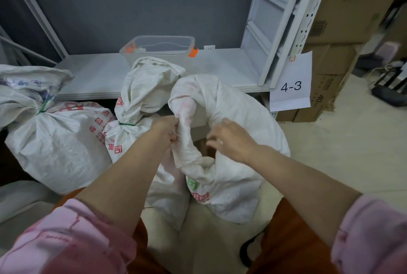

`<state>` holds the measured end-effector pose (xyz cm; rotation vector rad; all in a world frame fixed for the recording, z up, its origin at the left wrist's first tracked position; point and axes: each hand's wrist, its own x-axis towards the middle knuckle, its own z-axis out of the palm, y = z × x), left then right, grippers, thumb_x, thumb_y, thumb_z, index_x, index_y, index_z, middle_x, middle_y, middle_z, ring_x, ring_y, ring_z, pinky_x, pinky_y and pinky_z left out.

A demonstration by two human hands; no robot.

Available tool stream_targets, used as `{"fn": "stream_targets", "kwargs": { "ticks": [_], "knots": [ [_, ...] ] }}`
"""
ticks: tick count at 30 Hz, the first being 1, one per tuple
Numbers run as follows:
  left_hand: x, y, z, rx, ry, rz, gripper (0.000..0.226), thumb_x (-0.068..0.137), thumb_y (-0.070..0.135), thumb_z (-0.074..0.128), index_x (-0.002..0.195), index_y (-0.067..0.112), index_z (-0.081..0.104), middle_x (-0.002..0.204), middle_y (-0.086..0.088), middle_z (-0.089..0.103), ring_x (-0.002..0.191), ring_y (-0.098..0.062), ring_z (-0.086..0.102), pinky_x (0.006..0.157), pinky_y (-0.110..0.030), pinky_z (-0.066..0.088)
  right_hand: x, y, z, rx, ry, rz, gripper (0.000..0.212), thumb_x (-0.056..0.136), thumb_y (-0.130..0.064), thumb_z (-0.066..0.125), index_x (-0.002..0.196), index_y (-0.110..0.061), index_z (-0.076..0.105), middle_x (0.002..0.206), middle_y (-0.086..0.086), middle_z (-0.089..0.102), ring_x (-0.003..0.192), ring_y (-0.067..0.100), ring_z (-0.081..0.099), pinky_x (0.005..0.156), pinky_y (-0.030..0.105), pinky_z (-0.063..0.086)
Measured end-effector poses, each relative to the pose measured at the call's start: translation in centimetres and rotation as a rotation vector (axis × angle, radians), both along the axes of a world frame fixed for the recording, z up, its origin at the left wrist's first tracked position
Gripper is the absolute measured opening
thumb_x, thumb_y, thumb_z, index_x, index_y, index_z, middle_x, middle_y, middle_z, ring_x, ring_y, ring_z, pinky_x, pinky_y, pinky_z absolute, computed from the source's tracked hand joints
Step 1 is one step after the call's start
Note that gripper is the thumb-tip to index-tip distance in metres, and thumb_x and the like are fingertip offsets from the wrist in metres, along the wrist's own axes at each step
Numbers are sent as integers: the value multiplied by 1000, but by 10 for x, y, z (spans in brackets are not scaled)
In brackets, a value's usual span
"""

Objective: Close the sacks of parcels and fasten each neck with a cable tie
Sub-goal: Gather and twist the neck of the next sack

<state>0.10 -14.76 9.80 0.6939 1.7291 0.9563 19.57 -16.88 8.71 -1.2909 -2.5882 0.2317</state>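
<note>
An open white woven sack [237, 119] stands on the floor in front of me, its rolled rim forming a wide mouth. My left hand [167, 129] grips the left side of that rim. My right hand [231, 139] hovers over the mouth with curled fingers, blurred; whether it holds the rim is unclear. To the left stand two closed sacks, each neck bound by a green cable tie: a big sack [59, 141] with its tie [44, 109], and a smaller sack [143, 95] with its tie [126, 124].
A clear plastic bin with orange latches [158, 47] sits on a low white shelf [220, 68] behind the sacks. A shelf upright carries a paper label "4-3" [290, 86]. Cardboard boxes [326, 68] stack at the right on a beige floor [341, 152].
</note>
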Motion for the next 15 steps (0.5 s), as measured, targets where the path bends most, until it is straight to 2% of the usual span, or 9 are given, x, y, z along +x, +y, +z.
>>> {"fn": "stream_targets", "kwargs": {
  "ticks": [2,5,7,9,12,15],
  "knots": [
    [-1,-6,1,-7,70,-57,35,95,13,46,60,15,45,52,-4,37,34,-12,29,31,-8,18,-5,14,16,101,62,-125,25,96,-26,50,107,-13,68,108,5,59,106,23,46,86,34,43],
    [-2,-13,9,31,181,-222,37,95,8,40,60,16,48,32,4,38,24,-8,28,31,-10,19,-15,36,33,193,66,-285,31,93,-14,54,124,-12,57,126,7,50,117,25,40,88,34,44],
    [-7,-15,13,42,289,-347,34,94,7,38,69,19,58,32,9,43,24,-4,33,31,-14,23,-20,47,39,187,60,-381,50,91,-8,57,139,-13,44,141,6,39,127,25,32,93,31,40],
    [-13,-15,14,59,367,-425,34,94,7,40,72,22,62,41,6,49,33,-6,40,35,-17,28,-23,59,43,151,60,-452,61,88,-4,57,144,-13,33,146,6,33,131,26,27,97,30,37],
    [-20,-14,15,45,427,-507,30,94,8,43,82,22,67,65,-1,57,53,-13,47,46,-21,35,-25,73,42,76,5,-467,52,89,-2,51,139,-12,37,133,8,46,124,26,34,96,30,37],
    [-25,-13,14,12,401,-562,30,94,9,45,93,24,71,78,-2,65,63,-12,53,54,-21,42,-22,81,37,-6,-37,-450,27,95,-7,47,119,-12,55,105,8,52,109,24,42,86,30,42]
  ]
}}
